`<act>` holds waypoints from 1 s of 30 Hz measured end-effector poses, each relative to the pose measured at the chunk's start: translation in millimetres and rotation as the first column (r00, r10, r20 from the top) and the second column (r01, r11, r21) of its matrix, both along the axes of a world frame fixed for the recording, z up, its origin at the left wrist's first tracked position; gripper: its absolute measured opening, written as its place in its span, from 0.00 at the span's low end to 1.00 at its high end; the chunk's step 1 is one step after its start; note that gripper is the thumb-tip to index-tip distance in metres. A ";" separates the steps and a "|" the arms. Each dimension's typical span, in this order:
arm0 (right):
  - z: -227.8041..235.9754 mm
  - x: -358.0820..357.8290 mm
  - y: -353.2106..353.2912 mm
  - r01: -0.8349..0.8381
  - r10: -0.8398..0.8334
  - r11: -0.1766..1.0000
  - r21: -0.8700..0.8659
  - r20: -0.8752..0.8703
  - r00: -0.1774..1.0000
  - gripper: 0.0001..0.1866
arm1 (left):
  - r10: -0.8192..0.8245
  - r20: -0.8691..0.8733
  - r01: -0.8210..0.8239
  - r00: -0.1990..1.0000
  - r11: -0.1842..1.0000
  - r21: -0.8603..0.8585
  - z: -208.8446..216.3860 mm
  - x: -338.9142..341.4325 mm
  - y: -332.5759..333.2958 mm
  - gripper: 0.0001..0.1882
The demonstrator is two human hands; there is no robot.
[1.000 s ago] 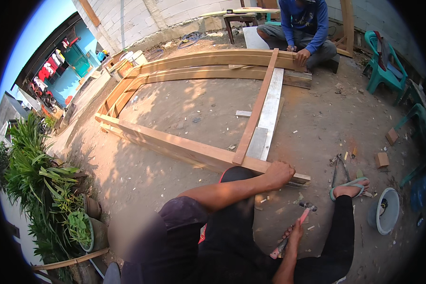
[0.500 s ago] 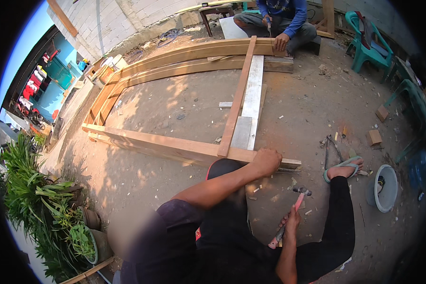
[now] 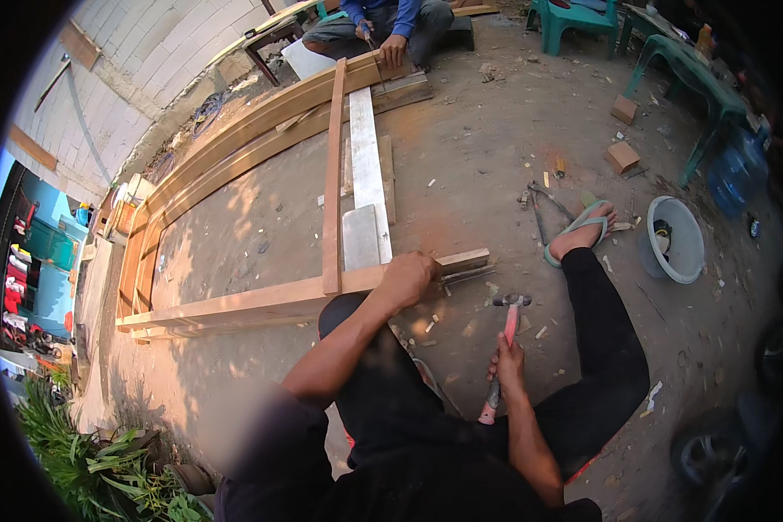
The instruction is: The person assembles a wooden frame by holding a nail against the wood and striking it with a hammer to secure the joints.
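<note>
A: Which way does the hammer (image 3: 511,326) point?

B: Head outward from the person and slightly right; its long axis slants from the lap up past the right hand (image 3: 507,364). The head lies crosswise at the top.

A: And where is it?

B: Above the ground (image 3: 461,348), between the person's knees, just beside the right end of the wooden beam (image 3: 261,303). The right hand is wrapped round the handle.

A: The beam's direction?

B: Left to right across the person, its right end farther out than its left.

A: The left hand (image 3: 411,277)?

B: Fingers curled, near the beam's right end; I can't tell whether they grip it.

A: Looks?

B: Hammer: dark metal head, worn pink handle, greyish lower down. Beam: pale brown, straight-edged.
</note>
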State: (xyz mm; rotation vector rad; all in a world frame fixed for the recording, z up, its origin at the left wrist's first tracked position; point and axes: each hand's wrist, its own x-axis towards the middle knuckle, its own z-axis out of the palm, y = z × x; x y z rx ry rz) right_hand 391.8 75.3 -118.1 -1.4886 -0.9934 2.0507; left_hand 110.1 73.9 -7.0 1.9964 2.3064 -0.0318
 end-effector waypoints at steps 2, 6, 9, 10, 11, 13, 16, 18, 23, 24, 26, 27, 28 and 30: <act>0.6 -0.8 -2.0 0.008 -0.008 1.000 -0.003 0.020 1.000 0.19 | 0.102 0.720 -0.102 0.687 0.994 -0.044 26.6 -22.5 -8.7 0.13; -1.3 -4.8 -1.9 -0.017 0.016 0.998 -0.056 -0.003 1.000 0.19 | 0.167 0.388 -0.255 0.906 0.949 0.186 19.8 -5.4 -8.1 0.09; 1.5 -5.1 -0.9 -0.007 0.006 0.998 -0.056 -0.018 1.000 0.19 | 0.050 -0.025 -0.046 0.998 0.991 0.123 -2.1 12.2 3.3 0.07; 3.1 -4.2 -0.8 -0.008 0.007 0.999 -0.039 -0.023 1.000 0.19 | 0.042 -0.027 -0.039 0.999 0.992 0.120 -6.8 9.2 3.5 0.07; 5.5 -5.3 0.0 0.002 -0.003 0.999 -0.042 -0.027 1.000 0.19 | 0.014 0.041 -0.017 0.999 0.996 0.089 -9.4 2.6 4.6 0.07; 10.4 -0.4 2.8 0.009 -0.009 1.000 -0.027 0.012 1.000 0.19 | -0.106 0.597 0.113 0.795 0.993 0.026 17.2 0.4 11.5 0.07; 9.9 -0.6 -5.6 0.038 -0.037 0.998 -0.044 0.016 0.999 0.21 | -0.053 0.938 -0.387 0.344 0.902 0.193 43.7 1.2 12.3 0.09; 10.3 -2.8 -0.2 0.021 -0.021 1.000 0.008 -0.016 1.000 0.21 | -0.103 0.978 -0.494 0.184 0.850 0.182 57.9 -4.2 18.9 0.12; 17.1 -0.4 -2.3 0.030 -0.030 0.999 -0.019 -0.001 1.000 0.19 | 0.160 0.811 -0.195 0.563 0.979 -0.058 46.4 -8.1 8.0 0.11; 17.1 0.7 -4.0 0.042 -0.042 0.999 -0.012 0.000 0.999 0.19 | 0.171 0.809 -0.186 0.562 0.979 -0.078 44.2 -11.1 6.0 0.11; 12.5 0.4 -1.9 0.054 -0.054 0.998 -0.043 -0.003 0.999 0.19 | 0.070 0.792 -0.070 0.607 0.997 -0.035 40.8 -19.2 3.0 0.10; 11.0 -0.3 0.2 0.059 -0.059 0.997 -0.052 -0.015 0.998 0.19 | 0.079 0.790 -0.064 0.608 0.997 -0.050 41.1 -22.7 3.2 0.10; 10.5 -1.1 0.3 0.063 -0.064 0.996 -0.066 -0.015 0.998 0.19 | 0.120 0.782 -0.069 0.611 0.993 -0.099 41.6 -26.1 3.4 0.10; 11.6 -2.6 0.5 0.054 -0.055 0.997 -0.059 -0.010 0.998 0.19 | 0.165 0.771 -0.069 0.615 0.985 -0.155 37.6 -35.0 2.3 0.10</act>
